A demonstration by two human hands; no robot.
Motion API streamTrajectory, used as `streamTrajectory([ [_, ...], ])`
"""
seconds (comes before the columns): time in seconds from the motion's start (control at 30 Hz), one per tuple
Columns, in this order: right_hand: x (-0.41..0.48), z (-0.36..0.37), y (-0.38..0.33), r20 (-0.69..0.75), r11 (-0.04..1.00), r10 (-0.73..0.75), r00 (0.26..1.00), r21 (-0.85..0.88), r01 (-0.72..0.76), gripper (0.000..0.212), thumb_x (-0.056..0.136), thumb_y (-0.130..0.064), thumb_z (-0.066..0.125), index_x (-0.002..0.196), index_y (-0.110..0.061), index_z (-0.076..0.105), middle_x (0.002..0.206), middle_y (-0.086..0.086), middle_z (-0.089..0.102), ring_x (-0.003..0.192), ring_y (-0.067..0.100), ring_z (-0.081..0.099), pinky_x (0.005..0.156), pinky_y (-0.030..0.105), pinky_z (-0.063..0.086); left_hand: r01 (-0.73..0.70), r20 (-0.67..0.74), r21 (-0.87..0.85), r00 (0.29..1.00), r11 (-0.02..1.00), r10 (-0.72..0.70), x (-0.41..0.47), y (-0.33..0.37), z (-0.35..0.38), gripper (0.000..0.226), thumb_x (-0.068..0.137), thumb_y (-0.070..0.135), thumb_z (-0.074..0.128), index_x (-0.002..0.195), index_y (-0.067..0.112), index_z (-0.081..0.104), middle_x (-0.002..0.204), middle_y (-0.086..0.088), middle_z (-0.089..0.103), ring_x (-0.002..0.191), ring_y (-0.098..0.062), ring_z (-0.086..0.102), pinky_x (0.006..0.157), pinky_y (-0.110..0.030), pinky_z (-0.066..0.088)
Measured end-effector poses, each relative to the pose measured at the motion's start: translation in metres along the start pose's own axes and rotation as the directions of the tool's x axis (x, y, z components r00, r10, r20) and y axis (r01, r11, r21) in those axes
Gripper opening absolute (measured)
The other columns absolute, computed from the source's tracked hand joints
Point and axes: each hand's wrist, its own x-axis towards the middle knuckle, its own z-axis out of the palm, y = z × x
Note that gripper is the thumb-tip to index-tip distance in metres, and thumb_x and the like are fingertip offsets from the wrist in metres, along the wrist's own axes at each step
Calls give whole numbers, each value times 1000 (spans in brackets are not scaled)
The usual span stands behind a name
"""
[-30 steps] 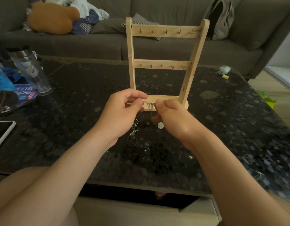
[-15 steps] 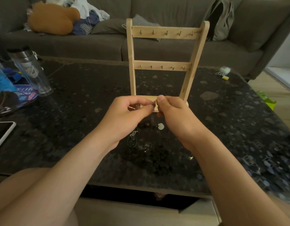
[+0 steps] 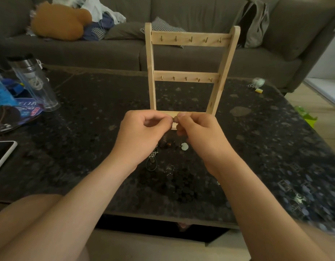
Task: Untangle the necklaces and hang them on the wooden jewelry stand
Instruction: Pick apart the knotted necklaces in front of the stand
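Observation:
The wooden jewelry stand (image 3: pixel 189 39) stands upright on the dark speckled table (image 3: pixel 87 113), two bars with small brass hooks, all bare. In front of its base, my left hand (image 3: pixel 144 136) and my right hand (image 3: pixel 200 136) meet fingertip to fingertip, both pinching a thin necklace chain (image 3: pixel 174 120) that is barely visible between them. Below the hands a tangle of necklaces (image 3: pixel 153 159) lies on the table, with a dark ring pendant, brown beads and a small white pendant (image 3: pixel 184 146).
A clear bottle (image 3: pixel 35 83) and blue packaging (image 3: pixel 4 95) stand at the left, a phone (image 3: pixel 1 155) at the left edge. A small clip and pale object (image 3: pixel 257 83) lie at the far right. A grey sofa (image 3: pixel 181 59) runs behind the table.
My hands have closed the gap between them, fingertips now touching, and dropped slightly lower in front of the stand's base. The tangle on the table has stayed in place.

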Motion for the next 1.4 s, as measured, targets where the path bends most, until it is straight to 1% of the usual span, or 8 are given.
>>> streamTrajectory([
  [0.13, -1, 1, 4, -28, 994, -106, 994, -3, 106, 16, 103, -22, 69, 92, -20, 80, 68, -14, 73, 63, -4, 66, 61, 7, 49, 39, 16, -20, 999, 999, -39, 0, -2, 0, 14, 101, 16, 74, 107, 23, 85, 91, 12, 84, 93, -4, 79, 97, -28, 61],
  [0.23, 1, 1, 6, -90, 977, -202, 975, -89, 194, 7, 98, -19, 76, 94, -19, 82, 78, -11, 79, 76, -2, 73, 68, 9, 54, 69, 34, -42, 997, 997, -68, 0, -2, 1, 14, 102, 13, 73, 109, 19, 84, 90, 9, 84, 93, -5, 80, 96, -26, 60],
  [0.53, 3, 5, 10, -50, 830, -362, 931, -472, 298, 9, 104, -21, 68, 101, -22, 77, 87, -16, 71, 84, -2, 67, 73, 5, 50, 161, 101, -75, 983, 984, -153, 1, 3, -2, 7, 100, 17, 77, 101, 23, 81, 90, 8, 85, 96, -4, 79, 105, -34, 54],
  [0.73, 3, 1, 6, -83, 798, -412, 908, -513, 315, 10, 101, -15, 71, 96, -20, 79, 81, -20, 68, 81, -6, 64, 73, 0, 43, 285, 169, -77, 948, 956, -269, 8, 3, -4, 9, 104, 21, 72, 107, 19, 81, 99, 3, 85, 93, -4, 79, 84, -23, 51],
  [0.83, 4, 1, 5, -91, 796, -408, 908, -523, 305, 11, 102, -18, 70, 95, -22, 78, 81, -19, 69, 82, -4, 64, 69, 1, 42, 310, 220, -70, 932, 948, -289, 10, 0, -5, 12, 105, 27, 71, 110, 21, 80, 101, 4, 85, 95, -4, 79, 92, -31, 53],
  [1.13, 0, 3, 2, -35, 966, -142, 989, -221, 131, 23, 110, -23, 58, 95, -14, 72, 69, -3, 63, 58, -3, 55, 54, 12, 43, 233, 188, -85, 959, 969, -214, 11, -8, -4, 15, 109, 26, 64, 110, 26, 79, 100, 4, 83, 102, -12, 78, 101, -42, 58],
  [1.23, -2, 1, -4, 53, 999, 27, 998, -47, -24, 28, 112, -30, 54, 99, -17, 75, 89, 11, 74, 83, 6, 67, 76, 25, 52, 155, 162, -77, 977, 985, -141, 13, -8, -4, 16, 109, 21, 63, 111, 27, 78, 106, 2, 82, 105, -16, 77, 101, -43, 61],
  [1.4, 0, 3, -3, 50, 972, 113, 992, 201, -121, 28, 103, -26, 58, 79, -24, 73, 80, -5, 71, 108, 36, 72, 93, 46, 52, -60, 138, 98, 989, 993, 46, 16, -9, -2, 16, 108, 25, 66, 103, 38, 74, 94, 7, 75, 81, -14, 70, 74, -33, 57],
])
